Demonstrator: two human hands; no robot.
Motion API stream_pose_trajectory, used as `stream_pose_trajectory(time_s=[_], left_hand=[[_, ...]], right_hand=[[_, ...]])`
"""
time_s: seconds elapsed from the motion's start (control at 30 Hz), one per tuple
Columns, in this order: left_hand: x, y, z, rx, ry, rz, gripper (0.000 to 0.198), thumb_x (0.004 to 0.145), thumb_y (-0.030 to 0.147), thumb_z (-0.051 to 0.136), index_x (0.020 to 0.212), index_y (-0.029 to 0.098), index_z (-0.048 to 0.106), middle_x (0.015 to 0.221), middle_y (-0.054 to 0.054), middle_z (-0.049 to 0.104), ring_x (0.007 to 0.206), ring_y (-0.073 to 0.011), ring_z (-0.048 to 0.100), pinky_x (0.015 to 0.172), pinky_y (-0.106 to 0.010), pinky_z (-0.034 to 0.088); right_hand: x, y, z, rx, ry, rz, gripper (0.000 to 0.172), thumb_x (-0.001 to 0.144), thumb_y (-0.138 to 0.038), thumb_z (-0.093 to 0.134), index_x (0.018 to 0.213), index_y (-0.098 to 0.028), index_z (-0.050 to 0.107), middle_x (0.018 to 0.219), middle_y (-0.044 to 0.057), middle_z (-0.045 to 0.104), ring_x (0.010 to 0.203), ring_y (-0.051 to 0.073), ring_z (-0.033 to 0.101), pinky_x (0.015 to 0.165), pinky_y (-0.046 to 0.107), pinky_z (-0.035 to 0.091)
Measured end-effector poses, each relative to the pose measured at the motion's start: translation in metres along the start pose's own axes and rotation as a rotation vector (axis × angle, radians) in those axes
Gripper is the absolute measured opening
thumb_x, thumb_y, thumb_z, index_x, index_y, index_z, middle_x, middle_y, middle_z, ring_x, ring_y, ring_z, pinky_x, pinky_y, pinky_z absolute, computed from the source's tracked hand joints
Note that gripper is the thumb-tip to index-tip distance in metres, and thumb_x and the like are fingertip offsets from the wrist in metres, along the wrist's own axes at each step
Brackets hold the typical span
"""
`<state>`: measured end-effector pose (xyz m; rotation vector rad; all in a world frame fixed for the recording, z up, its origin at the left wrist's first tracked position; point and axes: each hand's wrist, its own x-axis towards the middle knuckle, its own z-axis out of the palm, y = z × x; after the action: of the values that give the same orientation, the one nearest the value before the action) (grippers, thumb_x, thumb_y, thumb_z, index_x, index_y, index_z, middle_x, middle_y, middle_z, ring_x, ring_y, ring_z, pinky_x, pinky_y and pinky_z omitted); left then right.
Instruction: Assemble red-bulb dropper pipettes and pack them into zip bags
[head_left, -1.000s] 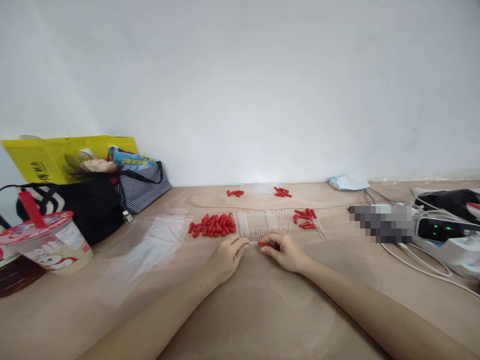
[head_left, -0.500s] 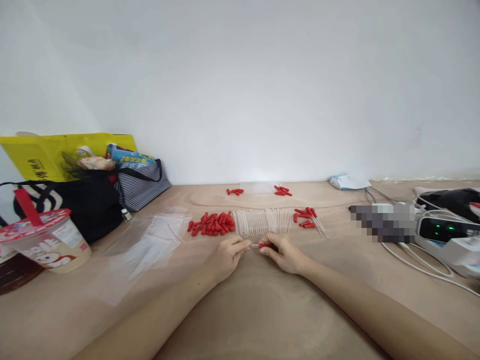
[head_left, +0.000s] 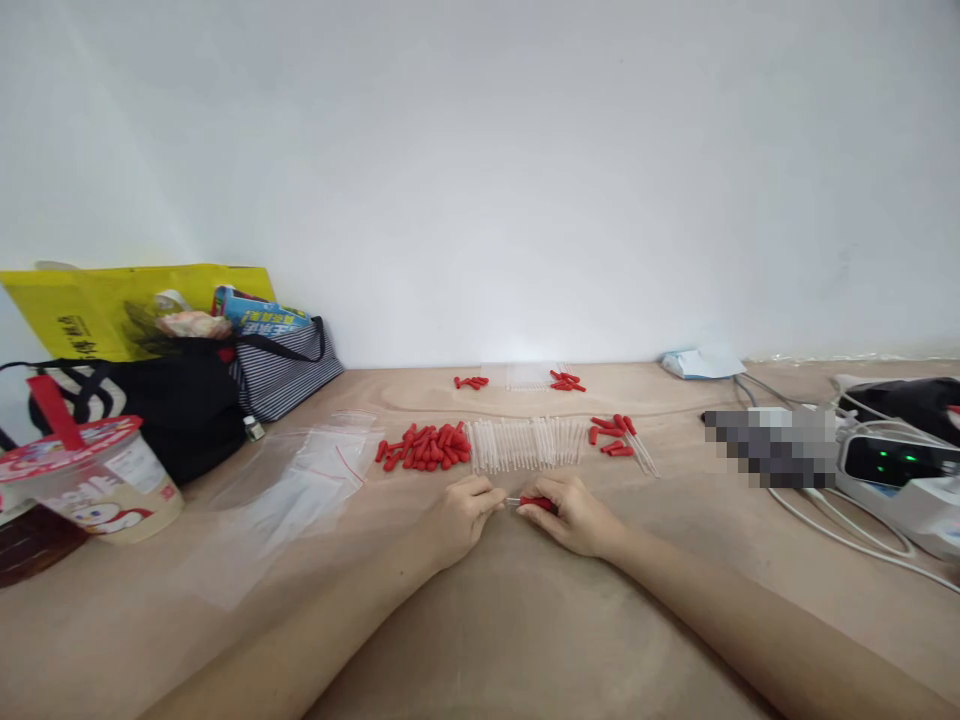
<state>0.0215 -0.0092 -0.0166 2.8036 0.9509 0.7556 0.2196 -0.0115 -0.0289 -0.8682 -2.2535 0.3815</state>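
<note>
From left to right: a cup (head_left: 124,490), a black bag (head_left: 180,400) and a striped bag (head_left: 281,370) stand at the edge of the work; flat plastic bags (head_left: 307,490) lie nearer the middle. Next comes a pile of red bulbs (head_left: 431,448), its outline unchanged over the last second.

The left hand (head_left: 457,515) is closed to a pinch, thumb against forefinger, on a thin clear tube (head_left: 513,501). The tube lies crosswise between the two hands, just in front of the row of tubes (head_left: 525,445), which is likewise unaltered. At the tube's right end is a red bulb (head_left: 534,503), held between the thumb and curled fingers of the right hand (head_left: 577,515); that hand is nearly closed, its remaining fingers bent inward.

Compared with a second ago, both hands have shifted slightly toward the person, and less bare tube shows between them. This suggests that tube and bulb have been pressed closer, or that the left pinch has slid along; which of the two cannot be told. The tube's end is too small to show how far it enters the bulb.

Farther right, loose bulbs (head_left: 619,450) lie beside bulb-tipped tubes (head_left: 641,455); their arrangement has not changed, so the held pair remains apart from them.
</note>
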Motion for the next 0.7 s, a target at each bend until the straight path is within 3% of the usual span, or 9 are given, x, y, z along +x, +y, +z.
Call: stream_pose_trajectory(time_s=[0.37, 0.7], left_hand=[[-0.003, -0.001, 0.012, 0.128, 0.047, 0.013, 0.022, 0.085, 0.016, 0.037, 0.080, 0.016, 0.058, 0.068, -0.003, 0.056, 0.065, -0.0144, 0.051, 0.060, -0.023, 0.040], [-0.001, 0.005, 0.008, 0.205, -0.025, -0.015, 0.022, 0.085, 0.015, 0.038, 0.079, 0.014, 0.059, 0.068, -0.003, 0.055, 0.064, -0.0152, 0.052, 0.059, -0.024, 0.041]], right_hand=[[0.004, -0.004, 0.001, -0.100, -0.020, -0.090, 0.015, 0.083, -0.026, 0.042, 0.078, -0.017, 0.053, 0.072, 0.005, 0.056, 0.067, 0.014, 0.050, 0.062, 0.026, 0.039], [0.007, -0.003, 0.002, -0.137, -0.071, -0.102, 0.017, 0.082, -0.026, 0.042, 0.076, -0.016, 0.054, 0.072, 0.006, 0.057, 0.070, 0.016, 0.050, 0.066, 0.029, 0.040]])
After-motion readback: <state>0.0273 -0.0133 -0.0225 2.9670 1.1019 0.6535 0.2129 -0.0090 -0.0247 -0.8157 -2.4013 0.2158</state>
